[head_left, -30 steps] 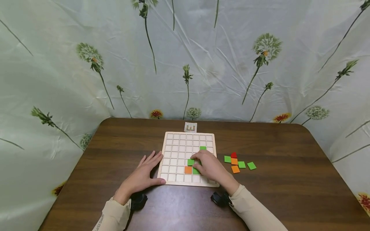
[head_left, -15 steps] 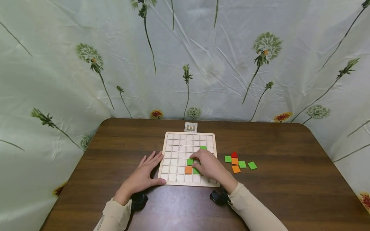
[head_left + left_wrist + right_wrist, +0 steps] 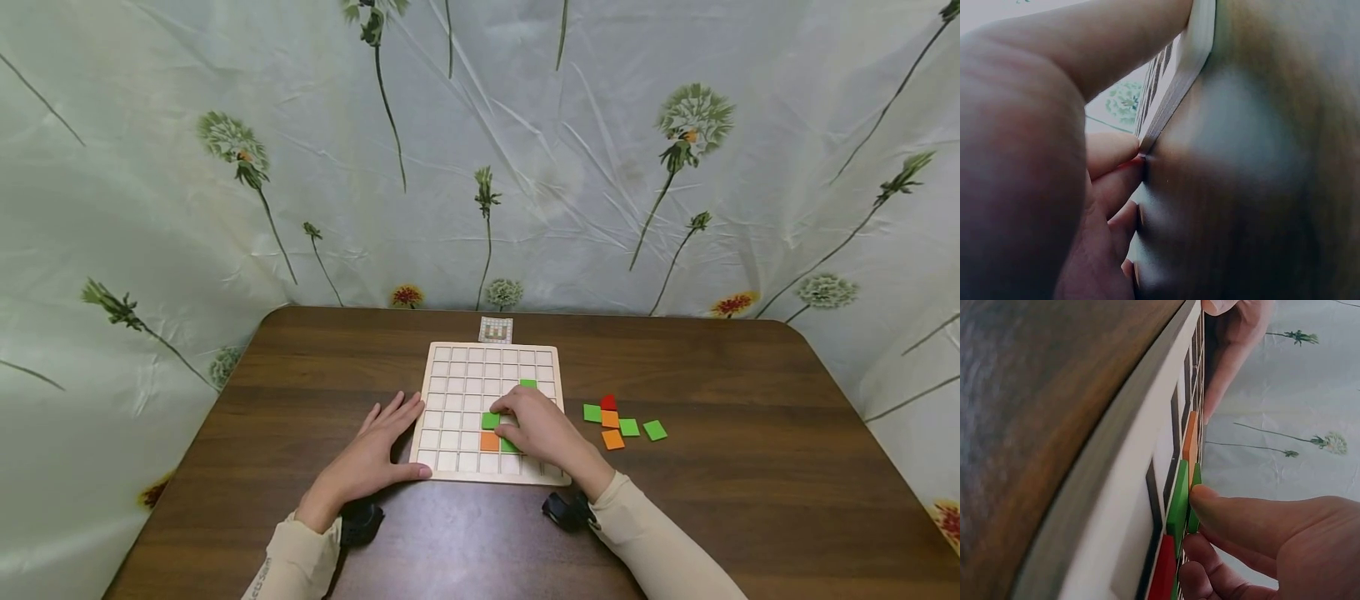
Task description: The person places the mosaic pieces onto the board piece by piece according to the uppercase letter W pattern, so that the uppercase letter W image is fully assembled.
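Note:
A pale wooden grid board (image 3: 450,400) lies in front of me in the head view. My left hand (image 3: 367,458) rests along the board's left edge, its thumb at the near corner and its fingers spread. My right hand (image 3: 543,429) is over the board and pinches a green square tile (image 3: 491,421) between thumb and fingers. Just below that tile sits an orange tile (image 3: 490,442), with another green tile (image 3: 508,446) to its right. A further green tile (image 3: 528,383) lies higher up. The right wrist view also shows a red tile (image 3: 1161,572), which my hand hides from the head camera.
Right of the board lie several loose tiles, among them a red tile (image 3: 608,402), an orange tile (image 3: 612,439) and a green tile (image 3: 655,430). A small printed grid card (image 3: 495,330) lies behind the board on the brown table (image 3: 712,483). A floral curtain (image 3: 540,192) hangs behind.
My right hand has shifted slightly left, and the pinched green tile has slid with it to stand more nearly above the orange tile. The left hand stays in place.

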Motion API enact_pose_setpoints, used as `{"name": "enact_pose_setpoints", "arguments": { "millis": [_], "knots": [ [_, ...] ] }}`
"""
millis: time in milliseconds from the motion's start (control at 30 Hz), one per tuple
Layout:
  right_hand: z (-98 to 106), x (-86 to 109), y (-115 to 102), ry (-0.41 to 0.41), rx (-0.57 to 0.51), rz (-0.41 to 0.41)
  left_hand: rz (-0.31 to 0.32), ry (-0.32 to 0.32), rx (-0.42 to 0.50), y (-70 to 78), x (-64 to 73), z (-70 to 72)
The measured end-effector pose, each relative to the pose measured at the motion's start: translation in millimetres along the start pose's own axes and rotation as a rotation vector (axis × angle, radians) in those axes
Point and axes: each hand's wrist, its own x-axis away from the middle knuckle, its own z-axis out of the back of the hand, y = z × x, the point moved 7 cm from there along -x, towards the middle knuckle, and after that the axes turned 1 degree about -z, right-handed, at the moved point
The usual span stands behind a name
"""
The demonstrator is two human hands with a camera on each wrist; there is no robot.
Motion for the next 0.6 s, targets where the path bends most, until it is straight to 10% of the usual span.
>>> {"name": "enact_pose_setpoints", "arguments": {
  "millis": [600],
  "knots": [
    [3.0,1.5,3.9,-0.002,-0.036,-0.025,-0.008,0.009,-0.005,-0.5,0.1,0.6]
  ]
}}
